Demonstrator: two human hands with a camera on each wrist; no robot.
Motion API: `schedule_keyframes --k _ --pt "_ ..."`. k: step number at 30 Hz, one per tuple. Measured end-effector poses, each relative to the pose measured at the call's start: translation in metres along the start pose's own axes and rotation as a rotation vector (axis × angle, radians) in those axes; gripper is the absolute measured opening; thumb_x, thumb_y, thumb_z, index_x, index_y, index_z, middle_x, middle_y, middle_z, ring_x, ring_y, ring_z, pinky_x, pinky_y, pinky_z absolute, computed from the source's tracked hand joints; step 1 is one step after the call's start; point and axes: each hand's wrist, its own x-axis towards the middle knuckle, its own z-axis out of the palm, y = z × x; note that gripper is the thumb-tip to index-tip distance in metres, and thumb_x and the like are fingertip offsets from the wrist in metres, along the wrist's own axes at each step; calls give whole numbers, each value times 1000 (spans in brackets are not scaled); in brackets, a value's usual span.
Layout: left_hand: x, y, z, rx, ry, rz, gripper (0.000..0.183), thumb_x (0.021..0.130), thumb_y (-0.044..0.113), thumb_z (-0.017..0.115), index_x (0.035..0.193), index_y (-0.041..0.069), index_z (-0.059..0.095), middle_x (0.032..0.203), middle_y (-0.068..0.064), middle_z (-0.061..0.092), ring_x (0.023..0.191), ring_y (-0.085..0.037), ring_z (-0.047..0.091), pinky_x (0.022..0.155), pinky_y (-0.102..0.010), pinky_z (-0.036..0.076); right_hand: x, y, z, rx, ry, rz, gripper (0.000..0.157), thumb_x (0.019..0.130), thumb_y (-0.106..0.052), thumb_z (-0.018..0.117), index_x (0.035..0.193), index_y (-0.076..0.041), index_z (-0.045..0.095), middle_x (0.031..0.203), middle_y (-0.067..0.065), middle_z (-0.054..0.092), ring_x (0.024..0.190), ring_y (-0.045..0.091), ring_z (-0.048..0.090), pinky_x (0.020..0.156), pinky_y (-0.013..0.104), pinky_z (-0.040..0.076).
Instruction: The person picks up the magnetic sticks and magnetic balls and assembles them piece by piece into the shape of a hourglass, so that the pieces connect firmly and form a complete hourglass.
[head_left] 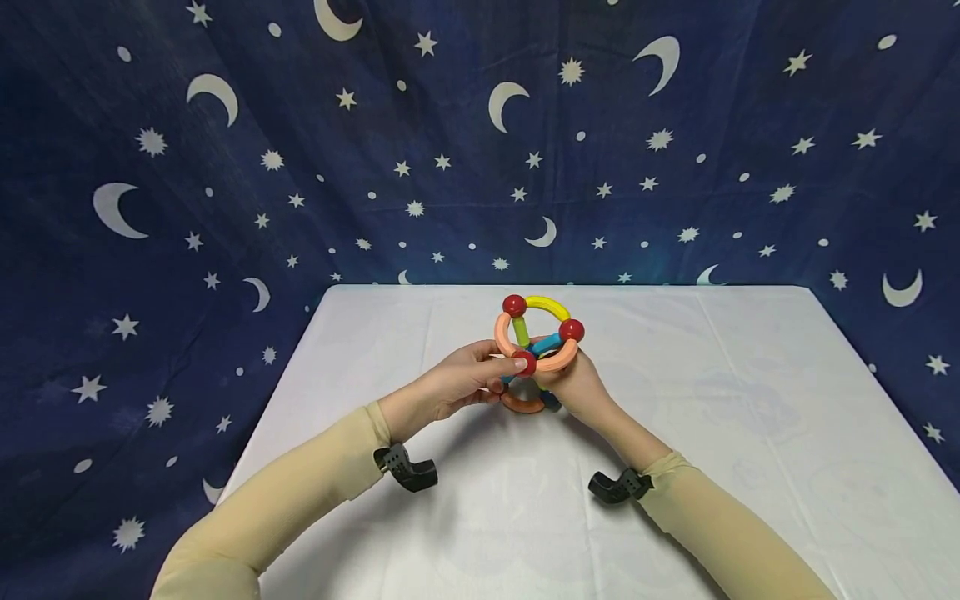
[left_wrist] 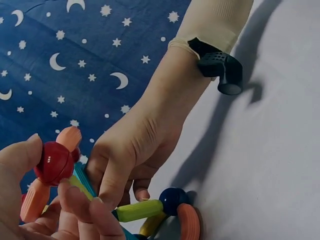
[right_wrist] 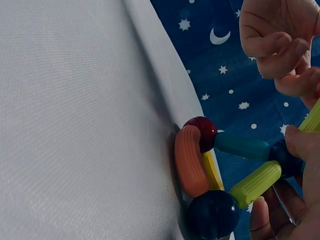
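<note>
A structure of magnetic balls and rods stands between both hands over the white table. Its upper ring has red balls [head_left: 572, 330], a yellow curved rod [head_left: 549, 306] and orange curved rods [head_left: 558, 358]. My left hand [head_left: 468, 379] pinches the near red ball [left_wrist: 53, 164], thumb on top. From the right, my right hand [head_left: 581, 392] grips the middle, its thumb at a dark blue ball [right_wrist: 286, 157] joining a teal rod [right_wrist: 242, 145] and a green rod [right_wrist: 256, 184]. The lower ring, with another orange curved rod [right_wrist: 190, 160] and dark blue ball [right_wrist: 212, 215], sits close over the tablecloth.
A white cloth covers the table [head_left: 712, 417]. Behind it hangs a dark blue curtain [head_left: 450, 167] with moons and stars. Both wrists carry black camera mounts [head_left: 408, 468] at the ends of beige sleeves [head_left: 300, 467].
</note>
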Motion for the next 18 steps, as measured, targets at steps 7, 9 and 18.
schedule_keyframes --k 7,9,18 --pt "-3 -1 1 81 15 62 45 94 36 73 128 10 63 101 -8 72 76 -17 65 71 -29 52 -5 -17 -1 -26 -6 -24 39 91 0 73 127 7 59 128 21 63 110 30 62 97 45 52" --pt "-4 -1 0 87 11 63 44 94 36 73 128 11 63 106 -11 74 76 -16 67 72 -29 53 -1 -5 0 -19 -3 -22 39 90 -1 74 126 5 60 129 20 63 111 31 62 98 47 51" --pt "-5 -3 -3 21 -46 69 41 97 33 70 130 10 62 108 -8 77 78 -12 71 73 -27 51 7 24 1 -11 10 -38 45 89 -8 79 130 -2 62 130 13 64 116 28 61 101 48 50"
